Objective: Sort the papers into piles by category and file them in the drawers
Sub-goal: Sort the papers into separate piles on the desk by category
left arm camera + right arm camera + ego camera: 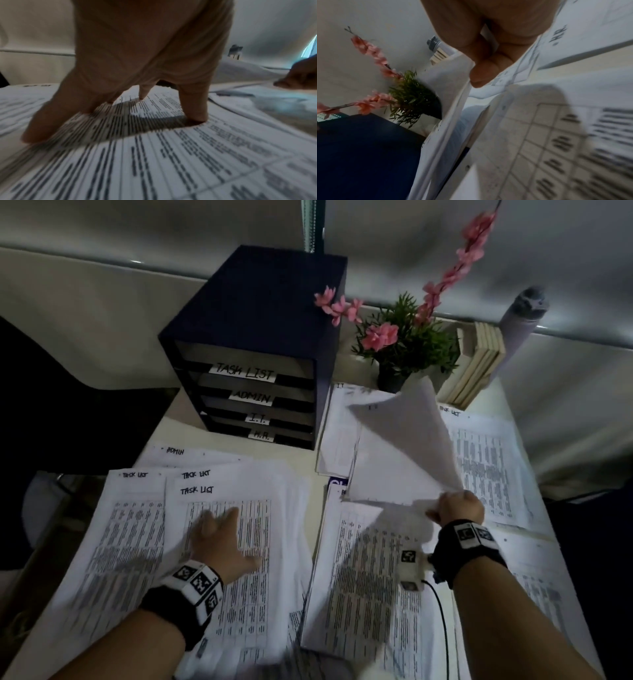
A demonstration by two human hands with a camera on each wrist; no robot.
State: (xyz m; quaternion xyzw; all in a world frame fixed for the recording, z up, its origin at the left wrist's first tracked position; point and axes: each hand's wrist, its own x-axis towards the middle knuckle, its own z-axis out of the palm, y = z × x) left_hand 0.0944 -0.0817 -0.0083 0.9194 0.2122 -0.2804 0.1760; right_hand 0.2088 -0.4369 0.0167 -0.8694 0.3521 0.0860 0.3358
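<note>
A dark drawer unit (255,347) at the back of the desk carries labels TASK LIST, ADMIN, I.T. and H.R. Printed table sheets cover the desk. My left hand (221,537) lies spread on the TASK LIST pile (226,583), fingertips (195,116) pressing the top sheet. My right hand (459,506) pinches the near edge of a few white sheets (400,446) and holds them lifted and curled over the right-hand piles; the top one is marked IT. In the right wrist view the thumb (483,75) clamps these sheets (453,119). An ADMIN sheet (178,453) peeks out behind the left pile.
A dark pot of green leaves and pink flowers (400,344) stands right of the drawer unit, with upright books (479,364) and a grey bottle (520,316) beside it. More sheets (489,463) lie at the far right. A cable (442,618) runs from my right wrist.
</note>
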